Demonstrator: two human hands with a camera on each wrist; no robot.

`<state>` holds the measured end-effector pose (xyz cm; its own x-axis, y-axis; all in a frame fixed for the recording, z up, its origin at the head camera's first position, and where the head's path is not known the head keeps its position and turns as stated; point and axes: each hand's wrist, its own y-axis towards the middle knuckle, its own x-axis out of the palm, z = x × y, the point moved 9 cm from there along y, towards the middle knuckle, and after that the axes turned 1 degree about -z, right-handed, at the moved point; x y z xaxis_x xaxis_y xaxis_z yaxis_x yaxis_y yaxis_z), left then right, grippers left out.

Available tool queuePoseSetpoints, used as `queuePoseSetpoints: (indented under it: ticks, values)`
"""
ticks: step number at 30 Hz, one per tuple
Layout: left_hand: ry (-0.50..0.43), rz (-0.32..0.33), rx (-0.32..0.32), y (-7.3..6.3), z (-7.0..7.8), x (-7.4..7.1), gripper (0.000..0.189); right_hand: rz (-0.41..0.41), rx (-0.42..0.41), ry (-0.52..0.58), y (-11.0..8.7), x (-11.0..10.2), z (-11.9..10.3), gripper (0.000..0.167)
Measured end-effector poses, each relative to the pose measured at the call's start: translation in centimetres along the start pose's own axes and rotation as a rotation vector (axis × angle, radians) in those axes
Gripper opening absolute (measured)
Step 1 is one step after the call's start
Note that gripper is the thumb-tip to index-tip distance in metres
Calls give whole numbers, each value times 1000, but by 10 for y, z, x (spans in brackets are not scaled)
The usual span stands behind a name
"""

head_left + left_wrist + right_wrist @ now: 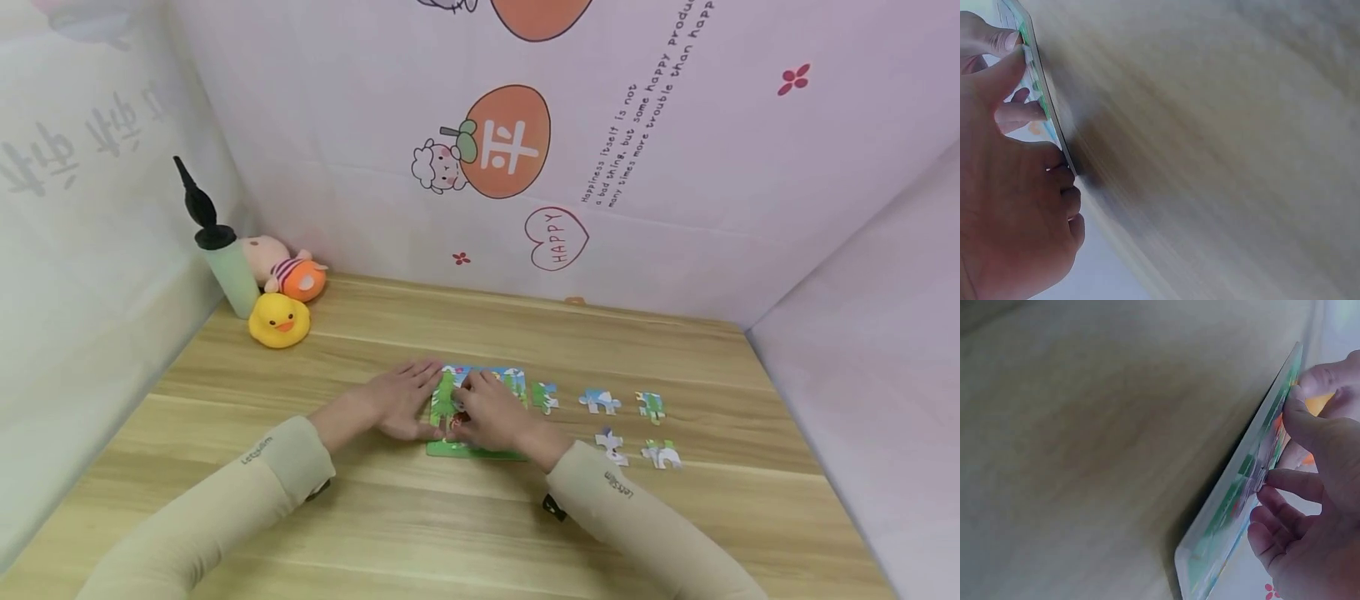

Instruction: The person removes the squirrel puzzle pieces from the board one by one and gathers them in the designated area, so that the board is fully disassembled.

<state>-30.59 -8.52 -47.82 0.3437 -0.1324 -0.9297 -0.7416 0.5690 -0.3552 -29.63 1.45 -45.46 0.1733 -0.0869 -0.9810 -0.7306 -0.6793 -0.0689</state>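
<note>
A jigsaw puzzle board [472,452] with a green and blue picture lies on the wooden table. My left hand [405,400] rests at its left edge, fingers extended, thumb on the lower left part. My right hand [495,414] bends over the board. In the right wrist view, the thumb and index finger of the right hand [1322,469] span a puzzle piece [1258,482] whose edge stands slightly raised. Both thumbs are close together. The left wrist view shows the left hand [1016,187] beside the board's edge [1047,94]. Fingers hide much of the picture.
Several loose pieces lie right of the board, among them a green piece [544,397], a blue piece [600,402] and a white piece [662,454]. At the back left stand a yellow duck [280,322], a plush toy [300,279] and a green pump bottle [232,275].
</note>
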Motion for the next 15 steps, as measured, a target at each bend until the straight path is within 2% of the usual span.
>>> queuePoseSetpoints:
  ticks: [5,15]
  values:
    - [6,4,-5,1,0,1,104,13,9,6,0,0,-1,56]
    - [24,-4,-12,1,0,2,104,34,7,13,2,0,-2,69]
